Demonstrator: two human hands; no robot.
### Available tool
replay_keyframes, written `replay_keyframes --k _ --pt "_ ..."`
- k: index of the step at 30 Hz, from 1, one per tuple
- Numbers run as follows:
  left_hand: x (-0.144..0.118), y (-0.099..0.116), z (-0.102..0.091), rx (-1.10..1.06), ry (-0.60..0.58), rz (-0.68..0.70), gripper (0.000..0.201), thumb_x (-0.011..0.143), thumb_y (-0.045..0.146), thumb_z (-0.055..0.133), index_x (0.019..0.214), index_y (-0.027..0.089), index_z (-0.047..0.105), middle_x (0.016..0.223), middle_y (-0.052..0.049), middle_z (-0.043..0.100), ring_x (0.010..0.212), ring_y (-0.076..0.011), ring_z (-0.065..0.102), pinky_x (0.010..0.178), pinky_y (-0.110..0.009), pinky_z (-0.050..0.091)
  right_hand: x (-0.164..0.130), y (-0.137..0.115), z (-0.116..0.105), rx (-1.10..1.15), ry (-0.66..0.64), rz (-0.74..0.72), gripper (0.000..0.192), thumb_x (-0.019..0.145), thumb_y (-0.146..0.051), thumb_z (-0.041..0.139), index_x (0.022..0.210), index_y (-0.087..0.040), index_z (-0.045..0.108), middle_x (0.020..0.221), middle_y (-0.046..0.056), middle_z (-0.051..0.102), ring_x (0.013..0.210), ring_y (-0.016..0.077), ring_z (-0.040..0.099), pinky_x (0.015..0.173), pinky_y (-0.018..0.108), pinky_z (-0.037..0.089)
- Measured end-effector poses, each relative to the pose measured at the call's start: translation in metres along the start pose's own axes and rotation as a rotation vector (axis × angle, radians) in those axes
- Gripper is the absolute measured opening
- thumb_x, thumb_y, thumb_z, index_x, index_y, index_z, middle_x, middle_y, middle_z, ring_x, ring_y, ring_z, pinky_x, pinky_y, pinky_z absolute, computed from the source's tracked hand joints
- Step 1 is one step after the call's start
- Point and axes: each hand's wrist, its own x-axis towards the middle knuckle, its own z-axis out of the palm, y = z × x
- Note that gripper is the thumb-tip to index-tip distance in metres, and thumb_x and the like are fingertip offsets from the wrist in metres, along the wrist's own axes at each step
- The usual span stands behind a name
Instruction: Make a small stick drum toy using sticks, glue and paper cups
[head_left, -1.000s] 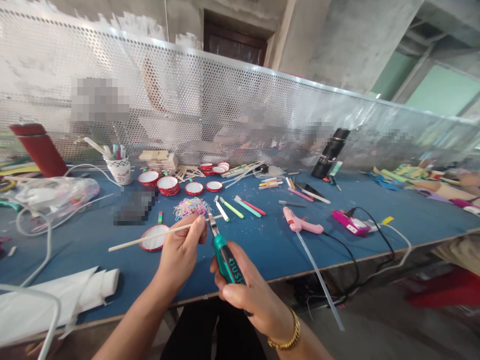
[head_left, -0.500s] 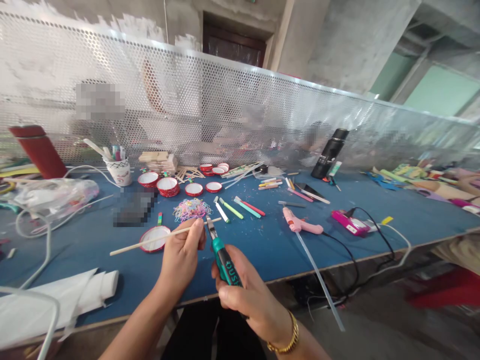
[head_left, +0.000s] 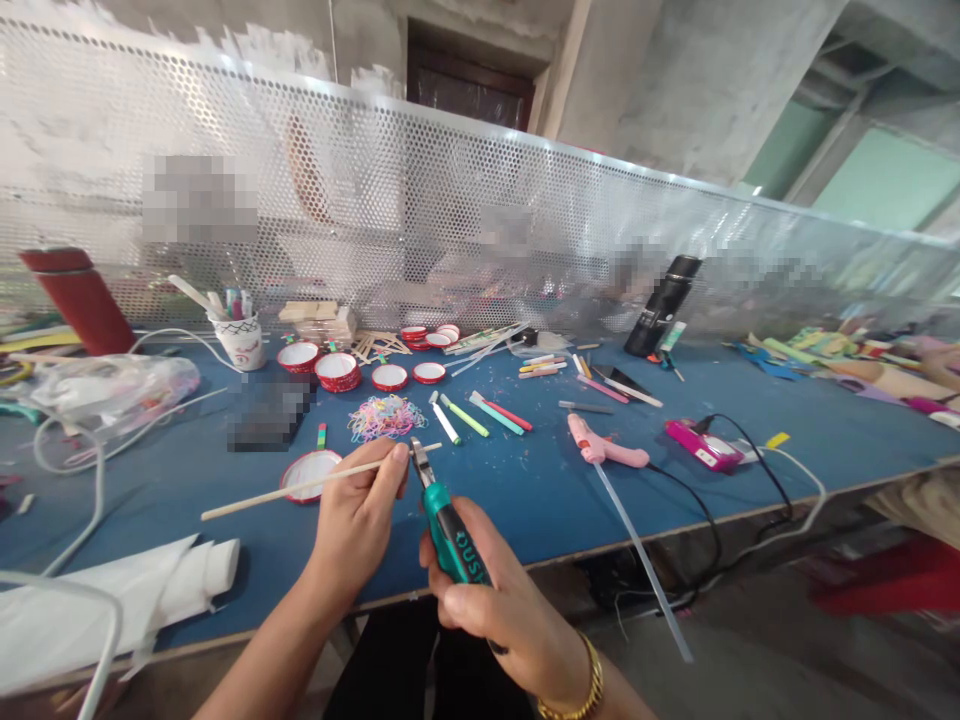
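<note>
My left hand [head_left: 358,520] pinches a long thin wooden stick [head_left: 277,490] that runs out to the left over the blue table [head_left: 525,480]. My right hand [head_left: 495,600] grips the green handles of small cutting pliers [head_left: 442,510]. The pliers' jaws sit on the stick close to its right end, just past my left fingertips. A red-rimmed round lid [head_left: 309,472] lies on the table under the stick.
A pile of coloured rubber bands [head_left: 385,416], several markers [head_left: 480,414], a pink glue gun [head_left: 604,446] with a glue stick, a pink device [head_left: 703,446] with cables, more red lids [head_left: 337,370], a cup of tools [head_left: 238,340], a red flask [head_left: 79,298], a black bottle [head_left: 661,305]. A perforated metal screen stands behind.
The stick has slid slightly left in my left hand, and the pliers' jaws stay at its right end. Both hands stay in almost the same place.
</note>
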Motion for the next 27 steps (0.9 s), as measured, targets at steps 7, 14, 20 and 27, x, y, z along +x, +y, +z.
replay_keyframes --k 7,14,20,27 --pt "0.000 -0.001 0.005 0.003 0.053 -0.044 0.051 0.100 0.045 0.047 0.055 0.023 0.045 0.054 0.000 0.046 0.055 -0.0143 0.044 0.055 -0.028 0.036 0.004 -0.004 0.000 -0.130 -0.002 0.008 0.042 0.071 -0.026 0.067 0.111 -0.023 0.055 0.101 0.001 0.056 0.074 0.0122 0.048 0.064 0.027 0.041" --pt "0.000 -0.004 0.010 -0.060 0.073 -0.087 0.050 0.101 0.041 0.046 0.054 0.023 0.044 0.056 -0.001 0.047 0.057 -0.0144 0.047 0.057 -0.028 0.038 0.006 -0.011 0.005 -0.153 0.027 -0.018 0.037 0.071 -0.031 0.066 0.105 -0.022 0.055 0.095 0.001 0.054 0.075 0.0130 0.048 0.062 0.026 0.042" --pt "0.005 -0.009 0.005 -0.052 -0.010 -0.062 0.048 0.100 0.049 0.049 0.060 0.022 0.049 0.060 0.001 0.048 0.059 -0.0137 0.045 0.058 -0.027 0.038 0.010 -0.010 0.001 -0.051 0.015 0.022 0.038 0.071 -0.032 0.068 0.105 -0.022 0.052 0.093 -0.001 0.055 0.063 0.0082 0.046 0.055 0.024 0.040" --pt "0.006 -0.001 -0.003 0.023 -0.007 -0.015 0.048 0.098 0.046 0.053 0.057 0.022 0.047 0.056 0.002 0.045 0.056 -0.0133 0.041 0.056 -0.027 0.036 0.006 -0.008 -0.001 -0.043 -0.021 -0.003 0.039 0.074 -0.037 0.067 0.106 -0.023 0.052 0.098 0.002 0.055 0.067 0.0093 0.044 0.057 0.025 0.040"
